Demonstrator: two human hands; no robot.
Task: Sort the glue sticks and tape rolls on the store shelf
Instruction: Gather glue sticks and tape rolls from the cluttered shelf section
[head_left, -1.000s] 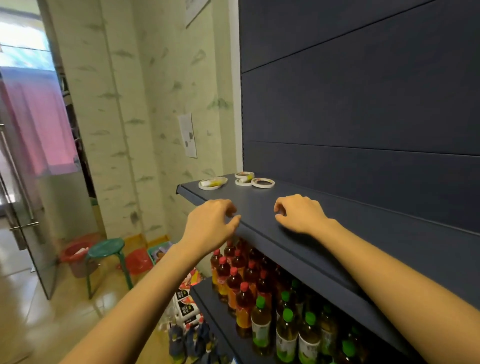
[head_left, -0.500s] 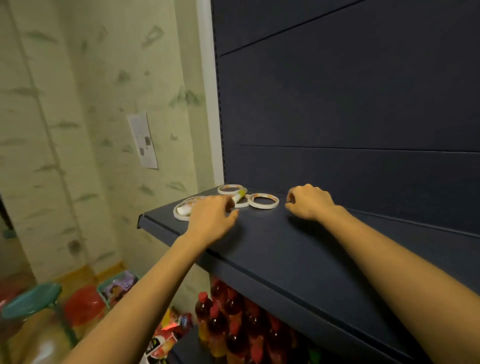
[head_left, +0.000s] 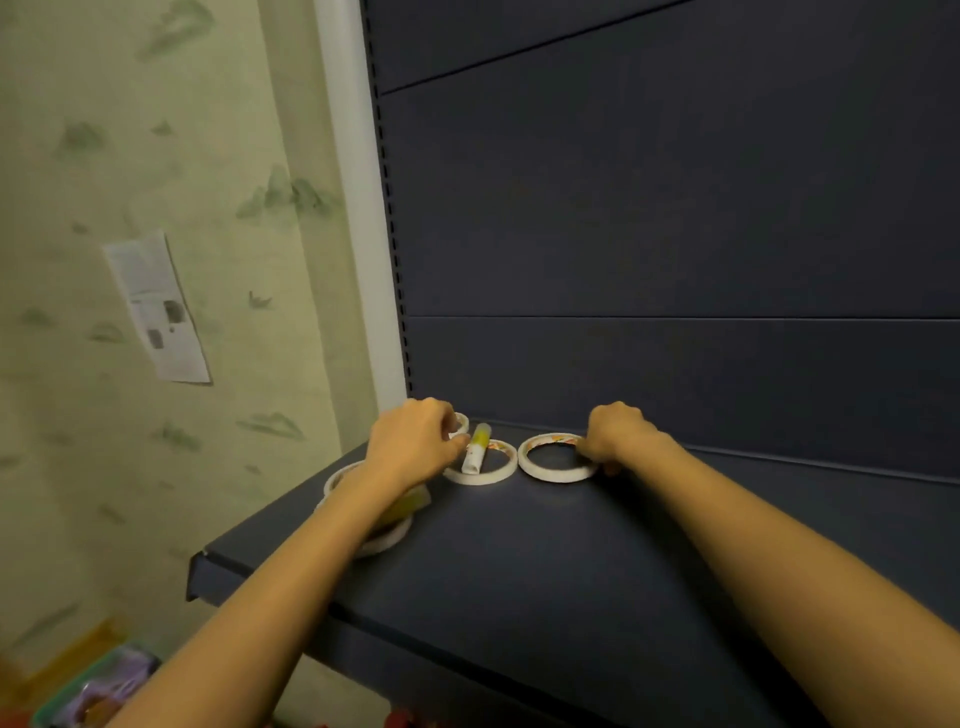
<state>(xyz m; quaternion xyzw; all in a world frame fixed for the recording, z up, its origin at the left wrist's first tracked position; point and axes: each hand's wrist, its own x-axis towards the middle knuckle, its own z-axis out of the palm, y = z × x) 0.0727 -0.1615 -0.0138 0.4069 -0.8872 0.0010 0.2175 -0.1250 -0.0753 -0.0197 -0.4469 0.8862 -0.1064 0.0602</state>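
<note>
Two hands are up on the shelf (head_left: 519, 561), both with fingers curled. The right hand (head_left: 618, 431) has its fingers (head_left: 589, 451) bent down onto the far right rim of the right tape roll (head_left: 540, 470), with the thumb low against the outer wall, so it pinches the rim. That roll lies flat near the back of the shelf.

The left hand (head_left: 415, 441) is knuckles up and its fingertips are hidden under the palm. The thumb tip sits just beside the glue stick (head_left: 477, 451) and the curled fingers cover part of the small tape roll (head_left: 462, 422) at the very back corner. Cannot tell whether this hand has hold of anything.

The glue stick lies on its side across the middle tape roll (head_left: 485, 475), yellow-green end toward the back. The middle tape roll lies flat, just left of the right tape roll, nearly touching it.

The left forearm crosses over the large tape roll (head_left: 387, 538), which sits near the shelf's left edge. Something yellow-green (head_left: 410, 503) shows inside it, mostly hidden by the arm, too covered to identify.

The dark blue back panel (head_left: 675, 234) rises behind the shelf. On the left is a pale patterned wall (head_left: 130, 156) with a paper sheet (head_left: 156, 312) stuck on it. A blurred green basket (head_left: 88, 696) is low in the left corner.
</note>
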